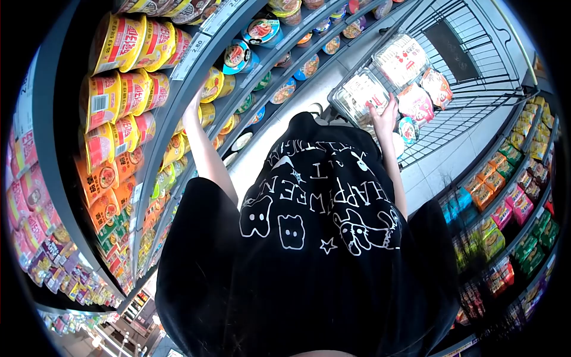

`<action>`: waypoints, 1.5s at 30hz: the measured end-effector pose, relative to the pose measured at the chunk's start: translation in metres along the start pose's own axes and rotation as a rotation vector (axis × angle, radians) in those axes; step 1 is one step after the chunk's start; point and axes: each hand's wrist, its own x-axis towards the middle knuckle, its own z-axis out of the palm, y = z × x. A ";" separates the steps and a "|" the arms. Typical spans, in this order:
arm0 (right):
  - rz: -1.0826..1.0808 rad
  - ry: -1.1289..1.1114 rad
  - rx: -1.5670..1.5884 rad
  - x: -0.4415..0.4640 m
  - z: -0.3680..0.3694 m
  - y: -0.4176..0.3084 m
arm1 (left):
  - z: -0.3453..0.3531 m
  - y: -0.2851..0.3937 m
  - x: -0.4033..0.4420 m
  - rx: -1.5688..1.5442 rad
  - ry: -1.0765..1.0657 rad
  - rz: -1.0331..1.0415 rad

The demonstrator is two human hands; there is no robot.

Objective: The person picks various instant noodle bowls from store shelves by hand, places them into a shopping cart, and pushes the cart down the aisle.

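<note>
My left hand (193, 113) reaches up to the shelf edge at the left, beside a yellow noodle cup (212, 85). Its fingers are mostly hidden at the shelf edge, so whether they touch the cup does not show. At the near end of the shopping cart, my right hand (384, 116) grips the near right edge of a clear plastic food box (360, 95), its fingers bent over the lid. A second clear box (401, 58) lies beyond it. Next to the boxes are a pink-and-white noodle bowl (415, 105), a red-and-white bowl (436, 88) and a blue-lidded cup (408, 130).
The wire cart (476, 98) stands ahead to the right. Tall shelves of stacked noodle cups (122, 44) rise close on my left, with price strips (189, 58) along their edges. Another shelf of bagged goods (492, 178) runs along the right. Pale floor tiles (431, 172) show between.
</note>
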 end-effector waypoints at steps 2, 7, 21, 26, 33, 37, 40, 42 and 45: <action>-0.004 -0.045 0.030 0.001 -0.001 -0.013 | 0.014 -0.012 -0.016 -0.043 0.008 -0.003; -0.211 -0.279 0.187 0.016 0.016 -0.049 | 0.034 -0.040 -0.036 2.502 0.321 0.030; -0.895 -0.820 0.273 -0.009 0.174 -0.253 | 0.015 -0.067 -0.079 2.351 0.291 0.604; -0.681 -0.845 0.360 -0.011 0.160 -0.227 | -0.003 -0.080 -0.090 1.772 0.129 0.891; -0.595 -0.993 0.704 -0.017 0.084 -0.180 | -0.010 -0.127 -0.125 1.413 0.006 0.747; -0.533 -1.014 0.604 -0.009 0.008 -0.158 | 0.023 -0.162 -0.140 1.241 -0.137 0.427; -0.303 -0.913 0.821 -0.017 -0.030 -0.133 | 0.038 -0.190 -0.137 1.174 -0.336 0.177; 0.086 -0.878 1.144 -0.024 -0.049 -0.125 | 0.053 -0.214 -0.137 1.326 -0.513 0.044; 0.536 -0.749 1.416 -0.033 -0.062 -0.111 | 0.066 -0.242 -0.128 1.645 -0.840 0.025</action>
